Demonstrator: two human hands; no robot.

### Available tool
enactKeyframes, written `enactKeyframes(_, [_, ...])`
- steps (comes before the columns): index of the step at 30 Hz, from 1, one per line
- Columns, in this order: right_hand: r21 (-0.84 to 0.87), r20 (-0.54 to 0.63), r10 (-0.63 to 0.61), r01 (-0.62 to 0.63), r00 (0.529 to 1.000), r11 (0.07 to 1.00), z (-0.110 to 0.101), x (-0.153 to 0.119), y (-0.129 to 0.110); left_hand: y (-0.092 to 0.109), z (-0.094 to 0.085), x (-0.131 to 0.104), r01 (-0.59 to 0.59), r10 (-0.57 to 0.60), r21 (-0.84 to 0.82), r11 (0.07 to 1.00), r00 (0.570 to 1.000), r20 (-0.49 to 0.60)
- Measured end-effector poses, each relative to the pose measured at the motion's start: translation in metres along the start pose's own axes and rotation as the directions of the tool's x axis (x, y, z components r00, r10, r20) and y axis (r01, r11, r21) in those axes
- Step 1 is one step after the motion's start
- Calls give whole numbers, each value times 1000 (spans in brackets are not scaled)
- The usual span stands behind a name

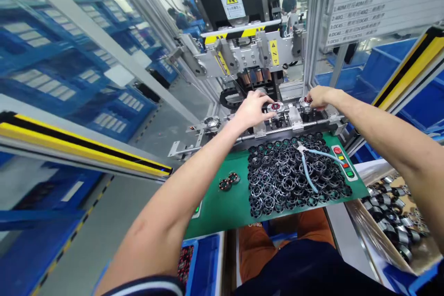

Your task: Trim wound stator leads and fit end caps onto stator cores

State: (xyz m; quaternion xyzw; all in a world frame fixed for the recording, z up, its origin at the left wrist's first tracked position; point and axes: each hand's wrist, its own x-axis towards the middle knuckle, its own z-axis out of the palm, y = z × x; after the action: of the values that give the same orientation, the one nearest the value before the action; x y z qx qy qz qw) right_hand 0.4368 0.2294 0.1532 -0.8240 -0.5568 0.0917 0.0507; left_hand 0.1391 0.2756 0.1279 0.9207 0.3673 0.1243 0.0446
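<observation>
My left hand [255,108] reaches to the middle metal fixture, thumb and forefinger apart at its left edge. On that fixture sits a round part with a red ring [276,106]. My right hand [321,97] has its fingers closed at a similar red-and-dark round part [306,100] on the right fixture; the fingertips are partly hidden. A third round fixture [211,122] stands at the left of the same rail. Nearer to me, many black ring-shaped parts [287,180] lie on the green mat, with blue-handled pliers [305,150] on top of them.
Two red-and-black round parts [229,181] lie on the green mat [211,210]. A button panel [344,163] is at right. The machine head [243,51] hangs above the fixtures. Yellow-black posts [86,145] flank the station. A carton of metal parts [395,217] stands low right.
</observation>
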Motion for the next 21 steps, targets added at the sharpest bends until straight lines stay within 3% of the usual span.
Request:
enactKeyframes(3, [-51, 281, 45, -32, 959, 998, 3, 3, -7, 7, 28, 46, 51, -60, 85, 995, 993, 101])
enactKeyframes(5, [-83, 376, 62, -33, 925, 996, -1, 4, -12, 7, 39, 63, 65, -90, 146, 987, 982, 168])
enactKeyframes(8, [-122, 408, 44, 6, 912, 993, -23, 1, -17, 5, 49, 73, 50, -102, 197, 979, 958, 266])
enactKeyframes(12, [-179, 316, -74, 136, 946, 974, -74, -25, -21, 5, 48, 75, 22, -82, 199, 980, 951, 299])
enactKeyframes(15, [-280, 183, -243, 288, 953, 916, -104, -83, -18, 10, 28, 73, 24, -64, 174, 984, 972, 227])
enactKeyframes(17, [-307, 156, -357, 389, 921, 869, -105, -143, -10, 11, 5, 65, 38, -59, 146, 988, 988, 141])
enactKeyframes(19, [-243, 58, -571, 566, 819, 788, -89, -211, 0, 8, -22, 42, 19, -20, 97, 995, 1000, 16])
enactKeyframes(21, [-87, -28, -754, 750, 656, 656, -61, -275, 4, 1, -45, 0, -68, 71, 32, 997, 992, -103])
